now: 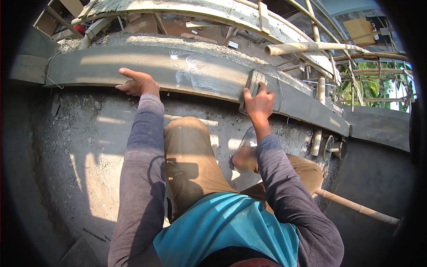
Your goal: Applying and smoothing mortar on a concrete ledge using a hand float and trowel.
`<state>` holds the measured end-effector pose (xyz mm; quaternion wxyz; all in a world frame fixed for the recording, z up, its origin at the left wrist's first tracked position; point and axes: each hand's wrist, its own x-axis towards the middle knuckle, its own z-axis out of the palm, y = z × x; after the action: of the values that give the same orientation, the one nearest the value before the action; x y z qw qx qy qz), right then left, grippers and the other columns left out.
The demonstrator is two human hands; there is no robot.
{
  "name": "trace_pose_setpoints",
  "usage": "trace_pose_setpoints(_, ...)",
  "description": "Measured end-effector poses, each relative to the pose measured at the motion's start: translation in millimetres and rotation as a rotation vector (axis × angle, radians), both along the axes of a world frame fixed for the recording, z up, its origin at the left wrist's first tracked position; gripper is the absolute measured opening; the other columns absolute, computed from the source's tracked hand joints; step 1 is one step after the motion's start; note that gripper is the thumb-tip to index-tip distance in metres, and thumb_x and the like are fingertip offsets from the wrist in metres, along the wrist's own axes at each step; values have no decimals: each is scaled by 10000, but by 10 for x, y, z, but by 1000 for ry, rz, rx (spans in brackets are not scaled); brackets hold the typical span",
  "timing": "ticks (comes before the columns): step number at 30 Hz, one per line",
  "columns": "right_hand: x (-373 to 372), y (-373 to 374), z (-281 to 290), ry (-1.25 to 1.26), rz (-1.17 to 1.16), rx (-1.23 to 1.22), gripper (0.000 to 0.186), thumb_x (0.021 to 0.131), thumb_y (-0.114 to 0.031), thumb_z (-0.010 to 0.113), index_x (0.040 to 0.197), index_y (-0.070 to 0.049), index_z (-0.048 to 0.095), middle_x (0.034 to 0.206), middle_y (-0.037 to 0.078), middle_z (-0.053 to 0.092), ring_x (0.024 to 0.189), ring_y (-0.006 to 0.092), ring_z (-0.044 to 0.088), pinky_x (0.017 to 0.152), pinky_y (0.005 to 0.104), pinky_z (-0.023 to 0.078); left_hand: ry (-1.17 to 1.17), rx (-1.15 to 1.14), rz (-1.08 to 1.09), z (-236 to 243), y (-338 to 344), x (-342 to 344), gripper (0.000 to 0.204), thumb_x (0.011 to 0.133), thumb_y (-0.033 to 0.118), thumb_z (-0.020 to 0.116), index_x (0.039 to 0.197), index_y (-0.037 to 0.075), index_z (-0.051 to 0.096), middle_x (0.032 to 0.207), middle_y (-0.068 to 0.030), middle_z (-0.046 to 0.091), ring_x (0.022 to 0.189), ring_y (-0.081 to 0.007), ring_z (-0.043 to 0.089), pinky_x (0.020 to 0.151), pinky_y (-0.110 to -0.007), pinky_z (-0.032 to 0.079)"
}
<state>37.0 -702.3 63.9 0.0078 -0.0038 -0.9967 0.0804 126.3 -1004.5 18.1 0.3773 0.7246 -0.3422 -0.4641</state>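
A long band of smooth grey plaster [116, 60] with pale wet patches runs across the view, with a thin string along it. My left hand [138, 83] is at the band's lower edge at centre-left, thumb raised and fingers apart, holding nothing; whether it touches the edge I cannot tell. My right hand [260, 100] grips a rectangular, grey-smeared float [249, 82], held upright against the band's face right of the pale patches.
Bamboo poles [293, 47] form scaffolding beyond the band, over planks and debris below. My knees and sandalled foot [242, 155] are on a dusty rubble-strewn floor [93, 173]. A bamboo pole [360, 207] lies at lower right, near a round metal object [329, 147]. Plants show at upper right.
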Motion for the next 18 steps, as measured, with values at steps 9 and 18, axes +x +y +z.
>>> trace_pose_setpoints(9,263,-879,-35,121,426,-73,609,711,-438,825,1244,-215,632,1123,185,552,988,379,604,831,471,529,105,6,-1,140,86,-14,1147,857,858,304,1564,-20,92,1509,-324,300,1363,-461,413,1112,-507,428)
trace_pose_setpoints(18,-440,537,19,89,174,47,662,771,-477,781,1360,-239,595,1223,229,546,1098,401,574,934,469,485,36,-9,12,-26,-25,36,1116,876,833,293,1560,-29,105,1521,-334,292,1379,-461,399,1123,-508,406)
